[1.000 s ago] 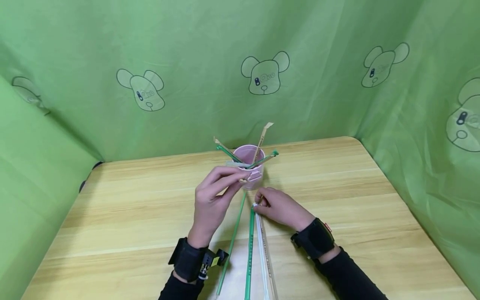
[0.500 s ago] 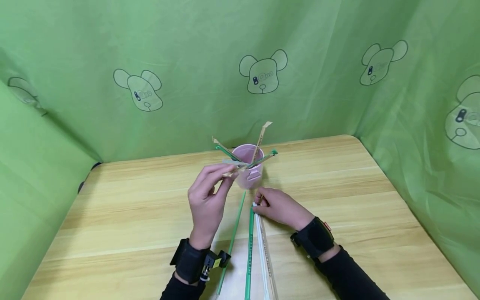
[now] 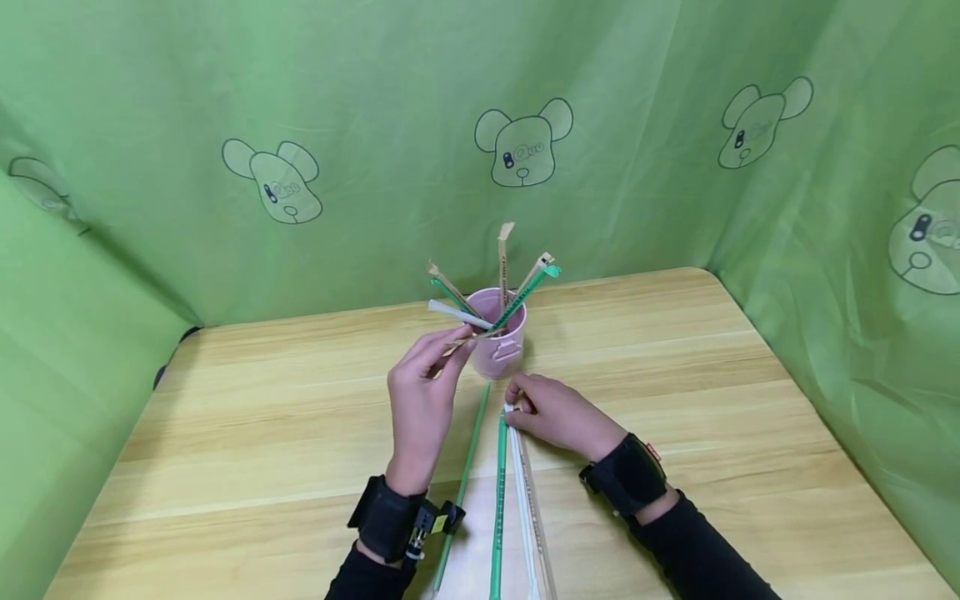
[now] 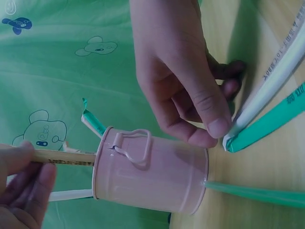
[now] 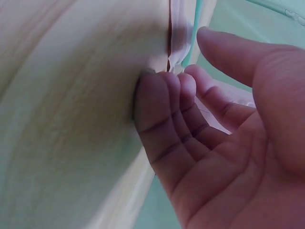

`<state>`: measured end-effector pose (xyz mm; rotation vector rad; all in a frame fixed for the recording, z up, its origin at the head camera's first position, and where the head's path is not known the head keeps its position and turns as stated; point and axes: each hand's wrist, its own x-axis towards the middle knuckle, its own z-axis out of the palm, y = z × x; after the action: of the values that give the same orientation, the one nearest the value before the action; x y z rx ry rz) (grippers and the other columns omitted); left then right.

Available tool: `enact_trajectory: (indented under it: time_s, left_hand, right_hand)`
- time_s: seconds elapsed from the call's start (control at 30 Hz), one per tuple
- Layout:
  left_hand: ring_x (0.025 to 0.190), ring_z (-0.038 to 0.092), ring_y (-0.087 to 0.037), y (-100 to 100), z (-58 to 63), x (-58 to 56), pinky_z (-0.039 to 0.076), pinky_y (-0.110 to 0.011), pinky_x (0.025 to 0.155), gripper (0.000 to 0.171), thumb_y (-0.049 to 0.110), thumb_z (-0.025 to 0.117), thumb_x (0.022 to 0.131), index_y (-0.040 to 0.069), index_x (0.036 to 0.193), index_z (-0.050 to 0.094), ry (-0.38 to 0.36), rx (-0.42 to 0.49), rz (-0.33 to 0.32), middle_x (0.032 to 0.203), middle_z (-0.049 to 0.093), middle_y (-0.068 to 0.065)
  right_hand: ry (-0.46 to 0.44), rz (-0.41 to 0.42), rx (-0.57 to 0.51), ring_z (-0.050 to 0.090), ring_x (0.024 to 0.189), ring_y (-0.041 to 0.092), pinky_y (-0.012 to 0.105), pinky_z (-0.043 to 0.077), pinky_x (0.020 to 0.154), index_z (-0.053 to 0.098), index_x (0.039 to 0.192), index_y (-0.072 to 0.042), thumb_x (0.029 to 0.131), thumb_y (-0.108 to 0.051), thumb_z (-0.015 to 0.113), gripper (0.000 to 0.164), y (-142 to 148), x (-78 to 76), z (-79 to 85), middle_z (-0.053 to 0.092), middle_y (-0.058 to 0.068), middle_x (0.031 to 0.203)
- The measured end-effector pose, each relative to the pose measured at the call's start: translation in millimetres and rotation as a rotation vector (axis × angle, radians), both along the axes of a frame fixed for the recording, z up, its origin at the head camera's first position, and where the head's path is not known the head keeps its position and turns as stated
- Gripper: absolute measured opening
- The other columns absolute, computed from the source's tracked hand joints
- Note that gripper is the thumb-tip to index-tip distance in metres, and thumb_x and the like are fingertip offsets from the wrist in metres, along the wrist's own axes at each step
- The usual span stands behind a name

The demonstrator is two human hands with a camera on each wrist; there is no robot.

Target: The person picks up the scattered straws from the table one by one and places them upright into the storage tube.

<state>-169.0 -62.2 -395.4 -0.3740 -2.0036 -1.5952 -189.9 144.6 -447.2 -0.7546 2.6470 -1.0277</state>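
With thumb and fingertips my left hand [image 3: 422, 408] pinches a brown paper-wrapped straw [image 4: 71, 156], which leads into the mouth of a small pink bucket [image 3: 497, 360]. Other wrapped straws lean out of the bucket: green [image 3: 522, 297], white [image 3: 457, 313] and brown. My right hand [image 3: 558, 412] rests low at the table in front of the bucket, fingers loosely curled. Its thumb and index fingertips lie right at the ends of a white wrapped straw [image 3: 521, 492] and a green wrapped straw [image 3: 499, 500]. The right wrist view shows a gap between thumb and fingers.
A thin green straw [image 3: 467, 479] lies on the wooden table [image 3: 262, 433] left of the wrapped ones, and a printed pale straw [image 3: 535, 508] lies to their right. Green cloth [image 3: 390, 167] with bear drawings rises behind and at both sides of the table.
My left hand has drawn slightly left from the bucket's front, then shifted back a little, still pinching the brown straw. Straws in the bucket have swung more upright. My right hand stays put.
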Motion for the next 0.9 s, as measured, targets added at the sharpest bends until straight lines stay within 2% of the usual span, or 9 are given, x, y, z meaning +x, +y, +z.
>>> enact_trajectory:
  time_s: [0.13, 0.3, 0.43, 0.57, 0.67, 0.73, 0.9]
  left_hand:
    - [0.097, 0.075, -0.018, 0, -2.9, -1.0, 0.06, -0.027, 0.082, 0.023, 0.01, 0.077, 0.099, 0.009, 0.121, 0.081, -0.064, -0.017, 0.006, 0.111, 0.077, -0.002]
    - [0.091, 0.075, -0.02, -2, -5.4, -2.2, 0.061, -0.031, 0.081, 0.025, 0.018, 0.073, 0.104, 0.006, 0.125, 0.078, -0.142, -0.03, 0.021, 0.11, 0.075, -0.004]
    - [0.084, 0.075, -0.018, -7, -8.5, -3.6, 0.062, -0.036, 0.076, 0.03, 0.026, 0.067, 0.108, 0.005, 0.129, 0.073, -0.217, 0.005, 0.023, 0.108, 0.075, -0.012]
    - [0.08, 0.074, -0.019, -12, -11.4, -4.4, 0.062, -0.037, 0.074, 0.033, 0.029, 0.066, 0.109, 0.009, 0.135, 0.064, -0.275, 0.062, 0.023, 0.106, 0.074, -0.009]
    - [0.081, 0.074, -0.024, -14, -12.2, -5.0, 0.063, -0.038, 0.075, 0.035, 0.029, 0.066, 0.108, 0.01, 0.137, 0.059, -0.303, 0.087, 0.014, 0.105, 0.073, -0.005]
    - [0.081, 0.074, -0.028, -15, -12.1, -5.8, 0.063, -0.041, 0.075, 0.036, 0.028, 0.066, 0.108, 0.008, 0.137, 0.059, -0.323, 0.086, -0.001, 0.105, 0.073, -0.007]
    - [0.082, 0.073, -0.039, -21, -13.2, -8.6, 0.064, -0.045, 0.073, 0.028, 0.015, 0.063, 0.109, 0.004, 0.135, 0.061, -0.381, 0.02, -0.021, 0.104, 0.073, -0.013]
  right_hand:
    - [-0.025, 0.014, 0.022, 0.051, 0.073, 0.012, 0.032, 0.044, 0.068, 0.064, 0.11, -0.007, 0.099, -0.016, 0.075, 0.018, -1, 3.4, 3.9, 0.054, -0.002, 0.082]
    - [-0.052, 0.02, 0.057, 0.051, 0.072, 0.013, 0.031, 0.044, 0.066, 0.063, 0.11, -0.007, 0.098, -0.015, 0.076, 0.02, -4, 8.4, 9.1, 0.053, -0.002, 0.08]
    - [-0.049, 0.002, 0.079, 0.05, 0.07, 0.013, 0.031, 0.043, 0.065, 0.062, 0.11, -0.007, 0.096, -0.016, 0.079, 0.024, -6, 10.6, 10.6, 0.052, -0.002, 0.078]
    - [-0.041, -0.003, 0.102, 0.05, 0.068, 0.011, 0.031, 0.043, 0.063, 0.062, 0.111, -0.008, 0.092, -0.02, 0.084, 0.03, -7, 12.6, 11.6, 0.052, -0.004, 0.076]
    - [-0.038, -0.001, 0.114, 0.051, 0.067, 0.01, 0.031, 0.044, 0.063, 0.063, 0.112, -0.008, 0.091, -0.021, 0.085, 0.033, -8, 14.3, 13.1, 0.054, -0.006, 0.074]
    - [-0.032, -0.005, 0.122, 0.051, 0.066, 0.009, 0.032, 0.044, 0.064, 0.064, 0.113, -0.009, 0.09, -0.02, 0.085, 0.033, -9, 15.4, 14.0, 0.054, -0.007, 0.073]
    - [-0.004, -0.017, 0.14, 0.05, 0.064, 0.01, 0.032, 0.043, 0.063, 0.064, 0.118, -0.008, 0.089, -0.011, 0.08, 0.034, -15, 18.8, 13.8, 0.052, -0.007, 0.072]
